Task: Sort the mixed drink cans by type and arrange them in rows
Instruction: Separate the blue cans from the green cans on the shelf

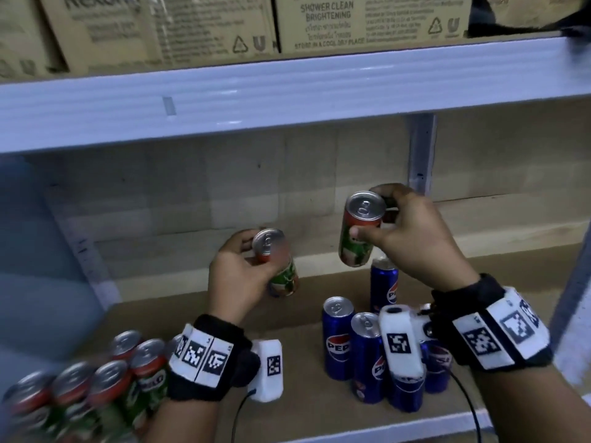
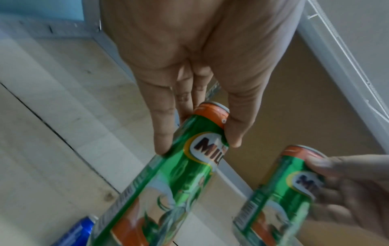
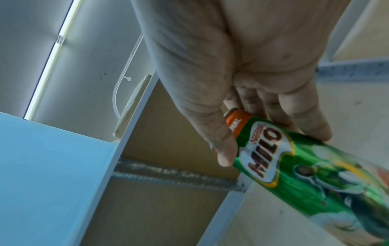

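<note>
Head view shows both hands raised above a cardboard-lined shelf (image 1: 198, 318), each holding a green Milo can clear of the surface. Left hand (image 1: 235, 276) has its fingers and thumb wrapped round the upper part of the left Milo can (image 1: 281, 266), which tilts with its silver top toward the camera. Right hand (image 1: 412, 235) pinches the right Milo can (image 1: 359, 231) near its orange top band, thumb on the front and fingers behind; this can sits higher and is also tilted. The two held cans are apart, not touching.

Under the right hand and wrist stands a cluster of blue Pepsi cans (image 1: 339, 340), upright and close together, partly hidden by the white wrist camera (image 1: 401, 340). At the lower left a group of Milo cans (image 1: 112, 385) stands packed in rows, blurred, just beside the left wrist band.

A white shelf beam (image 1: 287, 97) runs overhead, carrying cardboard boxes (image 1: 367, 24). Behind the hands is a pale panelled back wall (image 1: 192, 193) and a white upright post (image 1: 420, 151)
</note>
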